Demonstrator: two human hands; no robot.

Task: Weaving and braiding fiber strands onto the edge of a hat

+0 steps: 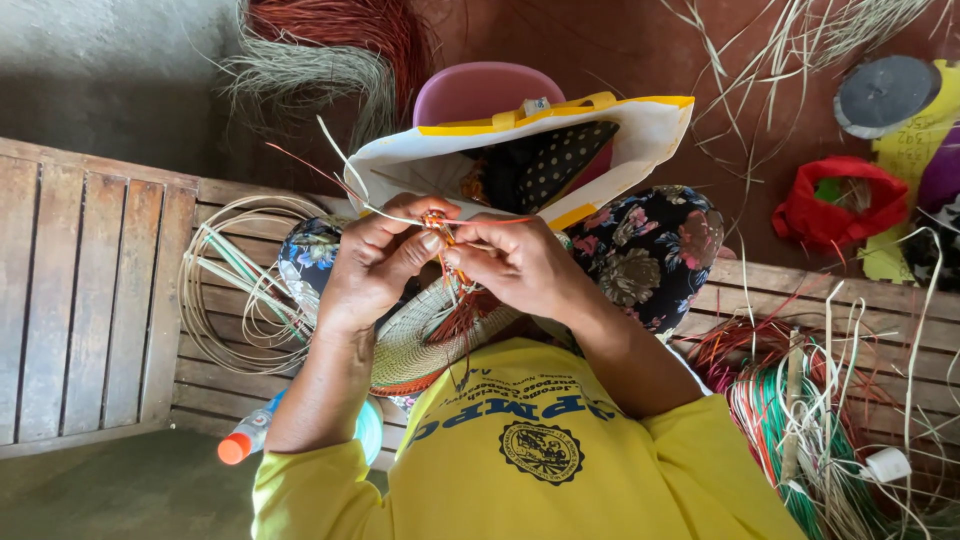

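Observation:
My left hand point(375, 262) and my right hand point(515, 262) meet above my lap, fingertips pinching thin orange and pale fibre strands point(438, 226) at the rim of a round woven basket piece point(420, 345). The woven piece is tan with an orange edge and lies on my floral-skirted knees point(655, 250). A long pale strand arcs up and left from my fingers. Loose orange strands hang down between my hands.
A white bag with yellow trim point(600, 140) stands open ahead, in front of a pink stool point(480, 90). Coiled pale reed point(240, 285) lies on the wooden bench point(90, 300) at left. Green, red and pale fibre bundles point(810, 420) lie at right. An orange-capped bottle point(245, 440) lies lower left.

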